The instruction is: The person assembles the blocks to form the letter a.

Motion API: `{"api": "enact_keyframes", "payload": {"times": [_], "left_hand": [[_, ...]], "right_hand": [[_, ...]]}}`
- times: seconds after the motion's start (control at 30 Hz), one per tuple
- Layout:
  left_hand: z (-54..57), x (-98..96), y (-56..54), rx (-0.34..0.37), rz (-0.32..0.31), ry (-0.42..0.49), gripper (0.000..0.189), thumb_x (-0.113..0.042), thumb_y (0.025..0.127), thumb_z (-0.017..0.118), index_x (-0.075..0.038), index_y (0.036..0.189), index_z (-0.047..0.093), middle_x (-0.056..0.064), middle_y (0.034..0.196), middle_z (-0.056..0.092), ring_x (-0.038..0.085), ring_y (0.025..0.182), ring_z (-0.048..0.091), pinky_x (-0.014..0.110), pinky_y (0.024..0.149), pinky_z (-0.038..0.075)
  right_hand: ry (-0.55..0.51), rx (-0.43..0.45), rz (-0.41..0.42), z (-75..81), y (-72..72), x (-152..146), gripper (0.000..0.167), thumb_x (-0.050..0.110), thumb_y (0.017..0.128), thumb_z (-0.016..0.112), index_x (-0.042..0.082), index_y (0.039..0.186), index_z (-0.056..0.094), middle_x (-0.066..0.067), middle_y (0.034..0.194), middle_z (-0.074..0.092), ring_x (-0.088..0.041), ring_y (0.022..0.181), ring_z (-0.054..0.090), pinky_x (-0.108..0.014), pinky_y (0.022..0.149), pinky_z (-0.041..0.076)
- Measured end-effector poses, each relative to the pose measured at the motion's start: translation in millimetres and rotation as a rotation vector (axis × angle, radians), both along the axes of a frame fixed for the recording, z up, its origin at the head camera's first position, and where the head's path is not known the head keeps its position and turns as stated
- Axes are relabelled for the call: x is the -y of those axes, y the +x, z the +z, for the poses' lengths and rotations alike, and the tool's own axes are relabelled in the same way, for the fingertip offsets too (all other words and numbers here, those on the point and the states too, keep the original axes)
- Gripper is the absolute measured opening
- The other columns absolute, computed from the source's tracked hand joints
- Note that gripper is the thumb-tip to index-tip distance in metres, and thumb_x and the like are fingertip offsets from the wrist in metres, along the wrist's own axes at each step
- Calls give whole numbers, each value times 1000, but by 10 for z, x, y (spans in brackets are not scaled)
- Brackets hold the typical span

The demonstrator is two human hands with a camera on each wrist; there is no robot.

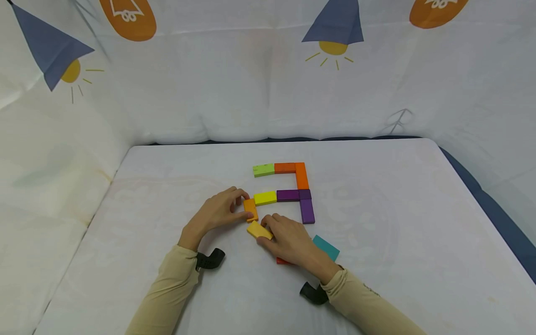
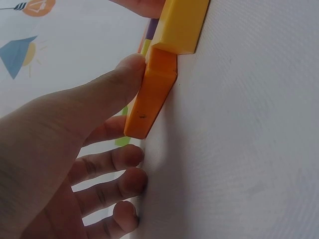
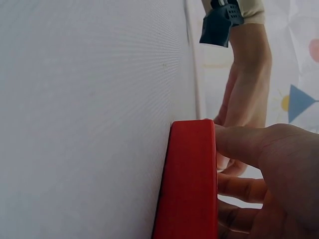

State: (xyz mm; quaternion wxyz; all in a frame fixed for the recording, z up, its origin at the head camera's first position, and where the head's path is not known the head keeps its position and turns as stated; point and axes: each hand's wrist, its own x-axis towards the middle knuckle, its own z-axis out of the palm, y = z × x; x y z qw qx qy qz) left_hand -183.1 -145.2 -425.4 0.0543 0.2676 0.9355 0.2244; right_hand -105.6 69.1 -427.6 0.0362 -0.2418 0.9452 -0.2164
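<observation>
My left hand (image 1: 215, 211) pinches an orange block (image 1: 251, 209) between thumb and fingers, flat on the table at the left end of a row of blocks. A golden-yellow block (image 1: 258, 230) lies tilted just below it, its upper end close to the orange one. My right hand (image 1: 293, 239) pinches that golden-yellow block, thumb on the near side. In the left wrist view the golden-yellow block (image 2: 182, 25) meets the end of the orange block (image 2: 152, 94). A red block (image 3: 189, 179) lies under my right hand, mostly hidden in the head view.
Right of the orange block runs a bright yellow block (image 1: 265, 198), then purple blocks (image 1: 288, 195). Above, a lime block (image 1: 264, 170) joins red-orange blocks (image 1: 284, 168) that turn down to the purple. A teal block (image 1: 326, 247) lies by my right wrist on the white table (image 1: 398, 209).
</observation>
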Motion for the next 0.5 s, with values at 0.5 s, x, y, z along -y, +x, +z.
{"api": "enact_keyframes", "payload": {"times": [0.5], "left_hand": [[9, -4, 1, 5, -4, 4, 47, -47, 79, 72, -15, 112, 60, -2, 91, 54, 11, 70, 47, 25, 60, 41]], "right_hand": [[-7, 31, -5, 18, -8, -1, 38, 42, 88, 63, 13, 111, 59, 6, 88, 55, -9, 72, 48, -21, 62, 41]]}}
